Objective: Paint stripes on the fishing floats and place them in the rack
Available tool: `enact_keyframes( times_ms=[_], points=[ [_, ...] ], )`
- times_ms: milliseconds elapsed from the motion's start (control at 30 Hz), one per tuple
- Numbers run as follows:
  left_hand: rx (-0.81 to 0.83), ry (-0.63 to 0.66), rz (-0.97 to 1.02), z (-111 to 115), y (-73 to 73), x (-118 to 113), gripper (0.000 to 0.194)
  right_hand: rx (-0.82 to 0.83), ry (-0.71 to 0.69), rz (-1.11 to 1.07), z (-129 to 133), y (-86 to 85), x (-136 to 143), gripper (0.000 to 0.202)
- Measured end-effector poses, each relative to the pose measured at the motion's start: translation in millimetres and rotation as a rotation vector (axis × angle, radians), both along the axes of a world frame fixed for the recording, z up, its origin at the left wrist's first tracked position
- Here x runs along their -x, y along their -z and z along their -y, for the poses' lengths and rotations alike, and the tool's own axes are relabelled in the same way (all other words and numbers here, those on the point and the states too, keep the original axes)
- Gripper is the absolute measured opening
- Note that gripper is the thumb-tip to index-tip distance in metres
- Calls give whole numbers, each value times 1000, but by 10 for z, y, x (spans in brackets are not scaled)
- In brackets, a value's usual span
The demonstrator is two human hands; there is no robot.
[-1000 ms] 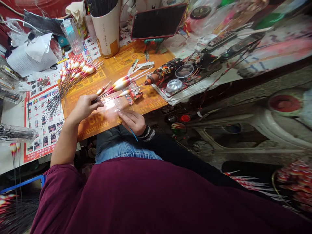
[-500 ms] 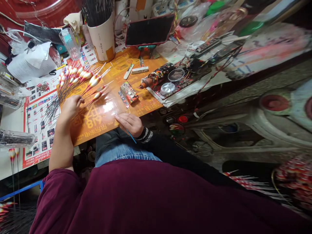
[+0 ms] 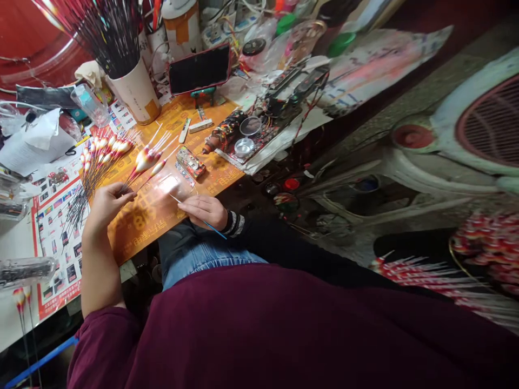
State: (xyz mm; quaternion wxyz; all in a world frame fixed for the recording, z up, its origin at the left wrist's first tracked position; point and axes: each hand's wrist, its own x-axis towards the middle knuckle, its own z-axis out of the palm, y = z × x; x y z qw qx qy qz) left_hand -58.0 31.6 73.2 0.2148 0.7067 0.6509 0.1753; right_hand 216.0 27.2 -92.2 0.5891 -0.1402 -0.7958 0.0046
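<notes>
My left hand is closed at the orange mat, its thumb and fingertips pinched at the dark stem of a fishing float. That float has a white, yellow and red body and a thin pale tip pointing up and right. Just beyond the fingers lies a small cluster of similar floats. A larger fan of floats rests farther left, dark stems toward me. My right hand is closed round a thin brush with a blue handle, its pale end pointing left over a shiny clear sheet.
A paint-spattered block sits beyond my right hand. Behind it are a spattered motor device, a small clear dish and a propped phone. A white container of dark stems stands behind. A fan is at right.
The view has shifted, so table items appear farther left and lower. My left hand still pinches the float's stem, and the brush stays in my right hand.
</notes>
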Motion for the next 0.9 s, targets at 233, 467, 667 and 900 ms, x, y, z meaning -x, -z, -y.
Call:
enact_keyframes(
  times_ms=[233, 467, 667, 900],
  points=[
    [65, 84, 22, 49, 33, -277, 34, 3, 52, 37, -77, -55, -246, 38],
    [109, 68, -12, 49, 28, -328, 32, 133, 110, 50, -234, 29, -407, 32],
    [128, 55, 23, 25, 89, -368, 35, 366, 166, 84, -350, 125, -428, 36],
    [101, 43, 16, -45, 160, -379, 31, 494, 207, 129, -328, 107, -411, 38]
  ],
)
